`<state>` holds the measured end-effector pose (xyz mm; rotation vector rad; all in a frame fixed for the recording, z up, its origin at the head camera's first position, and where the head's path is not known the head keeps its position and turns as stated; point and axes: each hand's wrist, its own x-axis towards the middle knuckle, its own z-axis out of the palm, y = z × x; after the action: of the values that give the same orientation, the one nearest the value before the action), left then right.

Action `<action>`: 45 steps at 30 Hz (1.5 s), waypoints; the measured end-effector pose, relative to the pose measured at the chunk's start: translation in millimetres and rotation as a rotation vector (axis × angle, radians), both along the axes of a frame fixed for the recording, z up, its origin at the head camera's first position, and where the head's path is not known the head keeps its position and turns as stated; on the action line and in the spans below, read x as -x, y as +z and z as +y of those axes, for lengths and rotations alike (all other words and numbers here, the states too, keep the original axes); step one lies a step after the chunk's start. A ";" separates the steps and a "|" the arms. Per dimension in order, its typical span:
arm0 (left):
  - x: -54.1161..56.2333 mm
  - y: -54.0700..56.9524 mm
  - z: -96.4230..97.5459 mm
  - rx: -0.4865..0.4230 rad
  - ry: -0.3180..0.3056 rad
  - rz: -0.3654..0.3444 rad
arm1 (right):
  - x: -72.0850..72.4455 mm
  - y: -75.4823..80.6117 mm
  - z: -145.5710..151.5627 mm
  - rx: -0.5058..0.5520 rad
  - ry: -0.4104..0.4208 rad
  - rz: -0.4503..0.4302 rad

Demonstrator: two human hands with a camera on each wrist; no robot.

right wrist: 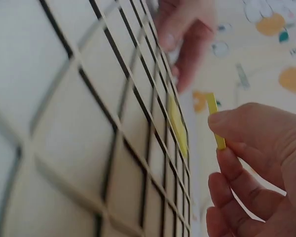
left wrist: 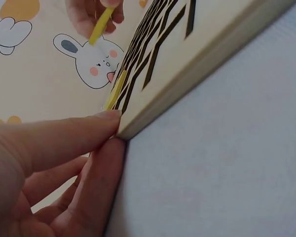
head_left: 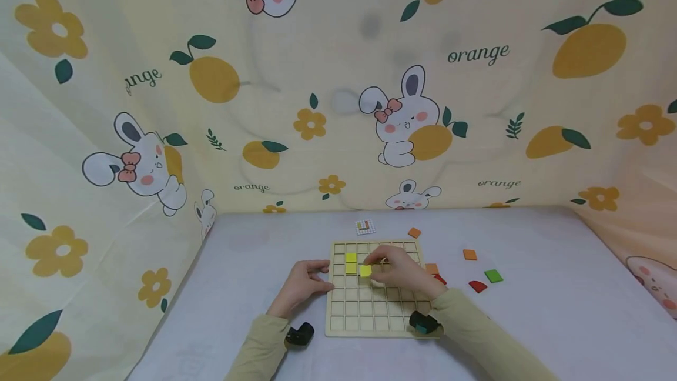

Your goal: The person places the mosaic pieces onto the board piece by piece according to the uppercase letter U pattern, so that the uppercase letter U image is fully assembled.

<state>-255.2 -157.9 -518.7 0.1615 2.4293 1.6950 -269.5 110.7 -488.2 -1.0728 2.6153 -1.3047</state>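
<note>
My right hand (head_left: 399, 266) pinches a yellow square tile (right wrist: 216, 121) between thumb and fingertips, above the wooden grid board (head_left: 351, 308). In the right wrist view the tile stands edge-on, apart from the board. Two more yellow tiles (head_left: 351, 263) lie in neighbouring cells near the board's upper left. At the board's left side is my left hand (head_left: 301, 284), its fairly straight fingers and thumb touching the rim. The left wrist view shows these fingertips right at the board's edge (left wrist: 197, 71).
A small pattern card (head_left: 365, 227) lies beyond the board. Right of the board are orange squares (head_left: 469, 254), a green square (head_left: 493, 276) and red pieces (head_left: 478, 286), partly behind my right hand. A printed cloth (head_left: 338, 151) hangs around the white table (head_left: 248, 251).
</note>
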 end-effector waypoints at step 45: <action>-1.5 2.7 -1.1 -0.008 -0.006 -0.009 | -8.8 -13.0 -40.7 -0.036 -0.092 -0.102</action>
<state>-253.8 -159.0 -516.0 0.1613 2.4137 1.7002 -260.7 70.0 -501.2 -0.8668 2.6299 -1.2867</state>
